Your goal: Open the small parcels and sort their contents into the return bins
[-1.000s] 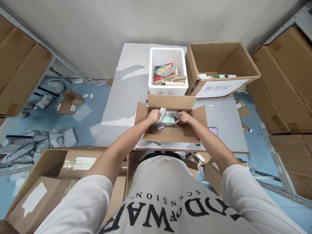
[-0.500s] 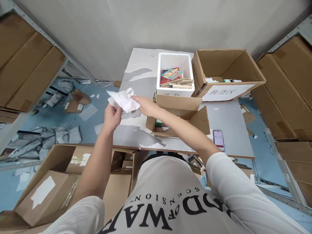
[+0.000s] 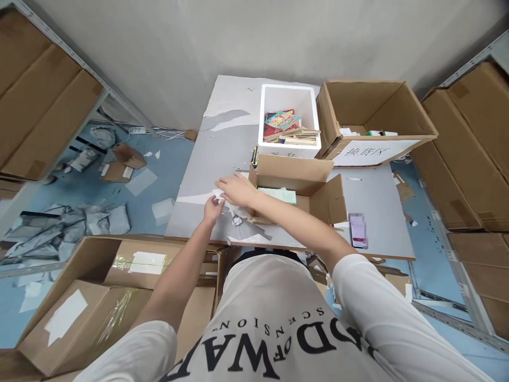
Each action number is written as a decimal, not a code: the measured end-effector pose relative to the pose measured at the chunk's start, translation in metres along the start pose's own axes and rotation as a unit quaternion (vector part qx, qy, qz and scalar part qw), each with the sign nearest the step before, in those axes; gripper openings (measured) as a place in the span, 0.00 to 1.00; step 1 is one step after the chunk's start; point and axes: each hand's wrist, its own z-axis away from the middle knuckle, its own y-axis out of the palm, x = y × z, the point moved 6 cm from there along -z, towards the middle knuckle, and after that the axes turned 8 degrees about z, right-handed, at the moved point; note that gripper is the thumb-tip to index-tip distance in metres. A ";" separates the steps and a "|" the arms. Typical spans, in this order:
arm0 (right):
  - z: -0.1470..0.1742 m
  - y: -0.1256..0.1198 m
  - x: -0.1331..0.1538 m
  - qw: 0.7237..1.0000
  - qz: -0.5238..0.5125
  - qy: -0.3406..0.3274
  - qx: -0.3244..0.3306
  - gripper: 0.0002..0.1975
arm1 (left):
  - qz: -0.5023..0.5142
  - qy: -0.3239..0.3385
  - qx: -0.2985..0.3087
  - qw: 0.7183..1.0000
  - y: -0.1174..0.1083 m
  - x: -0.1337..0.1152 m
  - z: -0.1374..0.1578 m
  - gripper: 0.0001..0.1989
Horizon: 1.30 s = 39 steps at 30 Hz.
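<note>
Both my hands are low over the left part of the grey-white table, beside the small open cardboard box [image 3: 338,199]. My left hand [image 3: 213,209] has thumb and fingers curled at a bit of white paper [image 3: 218,194]. Just above and to the right of it, my right hand [image 3: 236,190] lies palm down with its fingers stretched over the same paper, which they partly hide. Below the right hand is a small crumpled scrap [image 3: 237,220], close to the box's left wall. Inside the box lies a flat pale green pack [image 3: 283,195], partly covered by my right forearm.
Behind stand a white foam box [image 3: 288,91] with books [image 3: 283,121] and a large labelled carton [image 3: 376,154]. A phone [image 3: 358,231] lies at right. Below left, a big carton [image 3: 91,240] holds boxes. Shelved cartons flank both sides; grey bags [image 3: 91,223] litter the floor.
My hands have come down and to the right with the white paper, which was spread out between them and is now mostly hidden. More of the pale green pack shows in the box.
</note>
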 end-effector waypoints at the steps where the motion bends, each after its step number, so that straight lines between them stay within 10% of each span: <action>1: 0.015 -0.014 -0.012 0.998 -0.022 -0.005 -0.057 0.17 | 0.004 -0.013 -0.034 0.999 -0.005 0.003 -0.003 0.21; 6: 0.098 -0.015 -0.126 0.980 -0.062 0.188 0.005 0.15 | 0.110 0.092 -0.293 0.945 -0.048 -0.036 -0.001 0.23; 10: 0.120 0.052 -0.155 0.941 0.015 0.193 0.276 0.17 | -0.007 0.210 -0.085 0.974 -0.020 -0.123 0.003 0.21; 14: 0.080 0.103 -0.117 0.957 0.003 0.074 0.280 0.31 | -0.207 0.232 0.201 0.929 0.051 -0.156 0.033 0.33; 22: 0.054 0.153 -0.105 0.967 0.019 0.083 0.239 0.35 | -0.365 0.185 0.200 0.890 0.109 -0.128 0.050 0.13; 30: 0.061 0.135 -0.117 0.972 0.027 0.116 0.203 0.34 | -0.386 0.204 0.127 0.891 0.117 -0.115 0.051 0.21; 39: 0.100 0.050 -0.162 0.994 -0.055 0.094 -0.009 0.28 | -0.376 0.199 0.083 0.901 0.124 -0.106 0.019 0.27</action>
